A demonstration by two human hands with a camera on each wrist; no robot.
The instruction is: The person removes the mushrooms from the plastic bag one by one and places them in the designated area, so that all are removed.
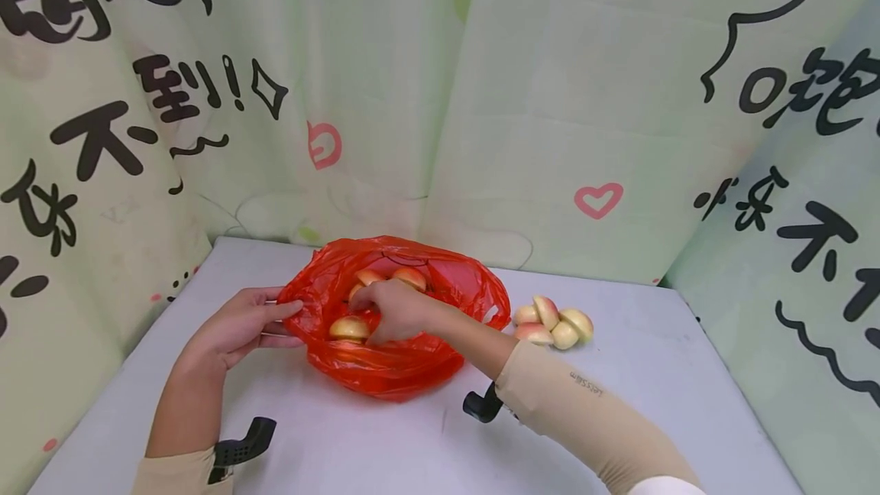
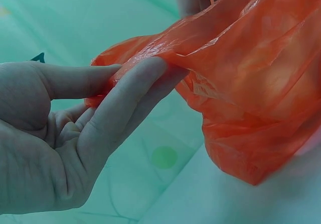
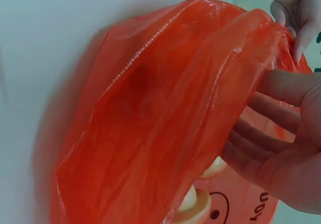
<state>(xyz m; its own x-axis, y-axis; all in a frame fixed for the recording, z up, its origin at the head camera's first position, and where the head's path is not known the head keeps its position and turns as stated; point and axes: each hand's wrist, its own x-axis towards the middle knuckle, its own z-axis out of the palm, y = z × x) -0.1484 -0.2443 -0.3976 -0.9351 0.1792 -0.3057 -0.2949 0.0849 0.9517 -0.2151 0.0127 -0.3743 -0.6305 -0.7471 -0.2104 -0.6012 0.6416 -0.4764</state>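
A red plastic bag (image 1: pixel 385 376) lies with its mouth spread on the table. My left hand (image 1: pixel 241 323) pinches the left rim of the bag between thumb and fingers, clearly seen in the left wrist view. My right hand (image 1: pixel 399 312) reaches inside the bag, close to a rounded yellow-brown piece (image 1: pixel 349 328). Other red-and-cream pieces (image 1: pixel 410 277) lie deeper in. In the right wrist view the right hand's fingers (image 3: pixel 268 138) extend straight behind the bag's edge, their tips hidden. A tan-and-cream piece (image 3: pixel 193 211) with a mushroom-like shape shows below.
To the right of the bag, several similar cream-and-red pieces (image 1: pixel 565 334) lie in a small heap on the white table (image 1: pixel 639 373). A printed curtain (image 1: pixel 522 121) stands behind the table and along both sides.
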